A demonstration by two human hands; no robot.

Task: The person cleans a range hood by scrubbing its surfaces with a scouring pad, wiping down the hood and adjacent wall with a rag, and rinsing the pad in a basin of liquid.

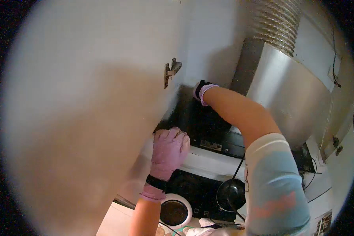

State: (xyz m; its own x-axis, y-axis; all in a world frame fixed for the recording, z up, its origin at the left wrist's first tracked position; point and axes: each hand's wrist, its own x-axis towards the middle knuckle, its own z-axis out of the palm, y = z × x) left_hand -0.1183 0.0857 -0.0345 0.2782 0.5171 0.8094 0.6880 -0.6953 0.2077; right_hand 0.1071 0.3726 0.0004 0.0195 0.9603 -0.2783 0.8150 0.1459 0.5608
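Note:
My left hand (pixel 170 149), in a pink-purple glove with a black band at the wrist, rests at the front left edge of a black range hood top (pixel 202 122). Its fingers are curled closed, and what they hold, if anything, is hidden. Farther back, my right hand (pixel 200 93) reaches over the hood's dark surface toward the rear wall. It wears a purple glove and a black band; its fingers are out of sight. Beside my right forearm stands a silver metal duct cover (pixel 289 94).
A large white cabinet door (pixel 86 118) with a metal hinge (pixel 170 72) fills the left. A ribbed foil duct (pixel 277 23) rises above the metal cover. Below are a black cooktop (pixel 196 190), a dark pan (pixel 231 194) and a white-rimmed round item (pixel 175 211). Cables hang at right.

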